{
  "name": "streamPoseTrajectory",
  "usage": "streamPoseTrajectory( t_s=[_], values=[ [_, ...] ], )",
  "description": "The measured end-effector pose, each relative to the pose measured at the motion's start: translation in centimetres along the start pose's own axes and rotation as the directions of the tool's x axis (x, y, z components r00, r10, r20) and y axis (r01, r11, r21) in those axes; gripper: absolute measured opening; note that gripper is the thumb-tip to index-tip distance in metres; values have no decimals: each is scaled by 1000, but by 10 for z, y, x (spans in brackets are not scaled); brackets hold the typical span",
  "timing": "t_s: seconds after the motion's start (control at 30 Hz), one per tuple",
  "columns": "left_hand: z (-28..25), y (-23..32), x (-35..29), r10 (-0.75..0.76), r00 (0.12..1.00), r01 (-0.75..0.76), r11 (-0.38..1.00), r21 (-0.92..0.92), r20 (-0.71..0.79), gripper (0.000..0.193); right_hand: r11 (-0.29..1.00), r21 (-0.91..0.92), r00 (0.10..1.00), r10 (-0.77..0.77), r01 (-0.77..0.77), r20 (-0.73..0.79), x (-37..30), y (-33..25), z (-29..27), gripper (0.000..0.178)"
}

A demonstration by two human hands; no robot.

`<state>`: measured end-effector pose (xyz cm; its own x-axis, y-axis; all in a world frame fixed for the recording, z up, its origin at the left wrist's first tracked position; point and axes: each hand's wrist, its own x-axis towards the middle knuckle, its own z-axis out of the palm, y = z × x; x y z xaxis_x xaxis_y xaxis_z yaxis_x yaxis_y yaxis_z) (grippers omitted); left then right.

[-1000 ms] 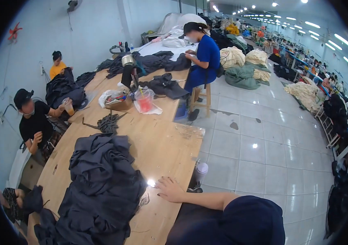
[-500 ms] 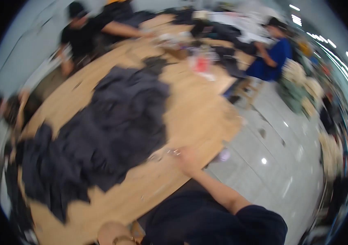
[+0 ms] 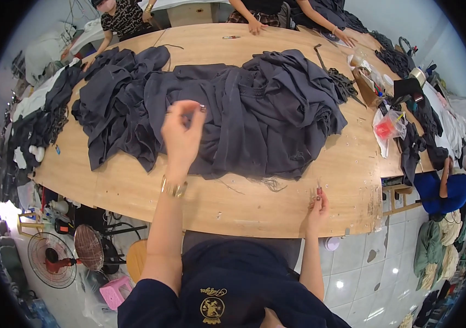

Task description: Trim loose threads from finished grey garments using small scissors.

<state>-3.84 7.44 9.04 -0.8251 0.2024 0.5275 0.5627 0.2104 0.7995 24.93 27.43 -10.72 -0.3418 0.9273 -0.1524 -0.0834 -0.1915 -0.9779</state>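
Note:
My left hand (image 3: 181, 134), with a gold bracelet at the wrist, is raised over a heap of dark grey cloth (image 3: 224, 126). Its thumb and forefinger curve together in a pinch; a small shiny spot shows at the tips, too small to name. The cloth lies bunched across the middle of the table, with seams and loose threads along its near edge. Over bare wood near the table's front edge, my right hand (image 3: 316, 213) is closed on a small tool with a thin metal tip (image 3: 319, 188), its kind unclear.
The wooden table (image 3: 134, 191) curves toward the picture's rim. At right stand a plastic cup of red drink (image 3: 387, 128) and a brown box (image 3: 365, 87). Co-workers' hands (image 3: 256, 25) rest at the far edge. A fan (image 3: 52, 257) and a pink stool (image 3: 115, 292) stand below left.
My view has swung round, so the cloth now lies straight ahead. My left hand has come up from the lower edge to above the cloth. The earlier frame is blurred.

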Motion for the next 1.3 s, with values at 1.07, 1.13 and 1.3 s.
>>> streamPoseTrajectory(
  t_s=[1.07, 1.13, 1.3],
  values=[
    [-114, -5, -46, -440, 823, 77, 714, 696, 361, 23, 648, 558, 793, 119, -518, 598, -18, -90, 55, 34],
    [-85, -48, -33, -237, 918, 7, 810, 586, 317, 30, 679, 549, 830, 168, -488, 531, -23, -91, 57, 24],
    [6, -104, -11, -263, 954, 156, 845, 512, 144, 50, 748, 499, 862, 190, -437, 469, -27, -75, 60, 15]
  ],
)
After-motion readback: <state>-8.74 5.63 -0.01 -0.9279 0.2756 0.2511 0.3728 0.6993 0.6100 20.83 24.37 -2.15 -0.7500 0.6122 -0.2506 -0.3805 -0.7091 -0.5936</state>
